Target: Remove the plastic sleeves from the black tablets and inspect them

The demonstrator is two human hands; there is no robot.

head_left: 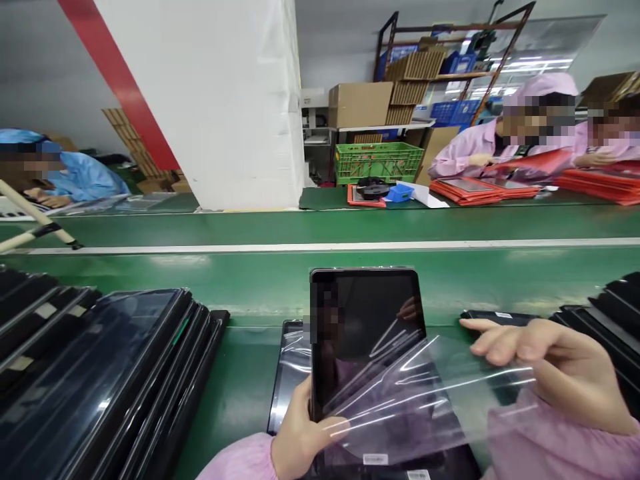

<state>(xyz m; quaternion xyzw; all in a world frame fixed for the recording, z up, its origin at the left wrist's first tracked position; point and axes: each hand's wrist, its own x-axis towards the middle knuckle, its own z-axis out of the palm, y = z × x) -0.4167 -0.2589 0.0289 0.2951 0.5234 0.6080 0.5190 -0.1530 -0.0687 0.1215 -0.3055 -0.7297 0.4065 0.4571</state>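
Note:
My left hand grips a black tablet by its lower left edge, the thumb lying over the front. The tablet is tilted up, and its dark glossy screen mirrors a hand. A clear plastic film runs slantwise from the lower part of the screen out to the right, creased and lifted off on that side. My right hand pinches the film's right end between thumb and fingers. Behind the held tablet, another device with a shiny film lies on the green surface, partly covered.
Stacks of film-covered tablets lean at my left, and more dark devices are piled at the right. A green conveyor surface crosses in front. Beyond it are a white pillar, a green crate and co-workers in smocks.

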